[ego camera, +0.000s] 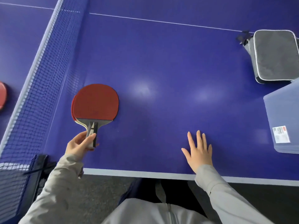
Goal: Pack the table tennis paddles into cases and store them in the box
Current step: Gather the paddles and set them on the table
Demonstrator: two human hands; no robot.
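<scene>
Because the cases sit well apart from it, the paddle (94,102) at eight o'clock is held for carrying: the left grip (80,143) pinches the end of its short handle between thumb and curled fingers. The red blade points toward twelve, low over the tabletop (161,62); whether it rests there or hangs just above cannot be told. Its rubber face looks matte and smooth, rounded at the top and squared off where pale wood and a grey-and-black handle begin. The right grip (199,151) lies flat near five o'clock with fingers straight and spread. It holds nothing, probably to brace the body before reaching for a case. The grey cases (275,55) at two o'clock are soft, felt-like rectangles with rounded corners and pale piping, seemingly stacked. Just beside them at three o'clock stands the box (281,120), frosted and plastic-looking, with a white and red label. Past the dark mesh net (40,78), a second paddle (2,96) shows at nine o'clock, cut off by the edge.
</scene>
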